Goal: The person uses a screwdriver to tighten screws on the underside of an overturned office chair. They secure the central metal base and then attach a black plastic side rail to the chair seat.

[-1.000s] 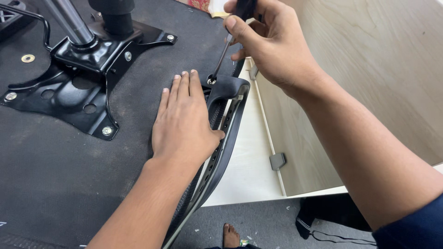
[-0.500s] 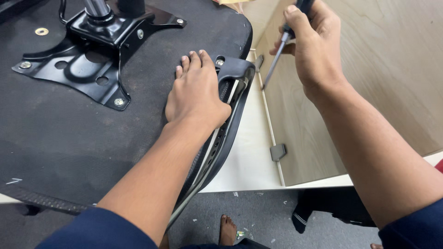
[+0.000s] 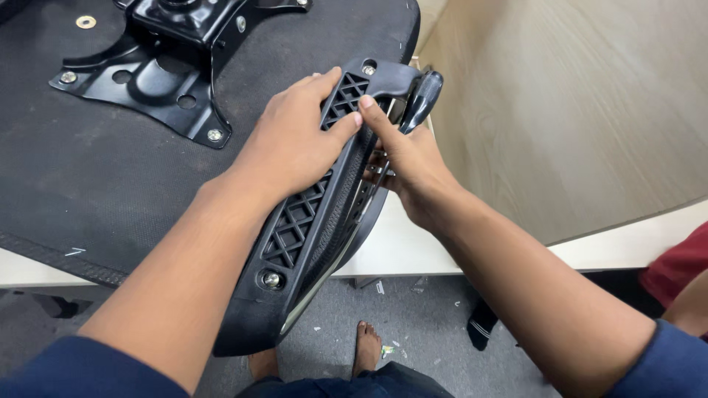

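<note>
- The black plastic armrest (image 3: 310, 214) lies at the right edge of the upturned chair seat (image 3: 88, 169), its ribbed lattice underside facing up. Its long axis runs from near left to far right: the near end hangs past the table edge over the floor, and the far end bends toward the seat's far right corner.
- A silver bolt (image 3: 271, 279) sits in the near end of the armrest, and another bolt (image 3: 368, 69) shows at the far end.
- The left hand (image 3: 295, 140) lies palm down across the armrest's far half, fingers spread and pressed flat on the lattice, not curled around anything. Its forearm comes in from the near left in a dark blue sleeve.
- The right hand (image 3: 409, 166) reaches in from the near right against the armrest's right side. Its fingers are closed around a screwdriver (image 3: 420, 99), whose black handle sticks out toward the far side; the forefinger stretches out to touch the armrest by the left fingertips.
- A black metal mounting plate (image 3: 173, 74) is bolted to the seat, far left of the hands.
- The seat rests on a pale table (image 3: 402, 247); a light wood panel (image 3: 575, 110) fills the right side.
- Below is a grey floor (image 3: 420, 332) with bare feet (image 3: 366, 346) near the bottom edge.
</note>
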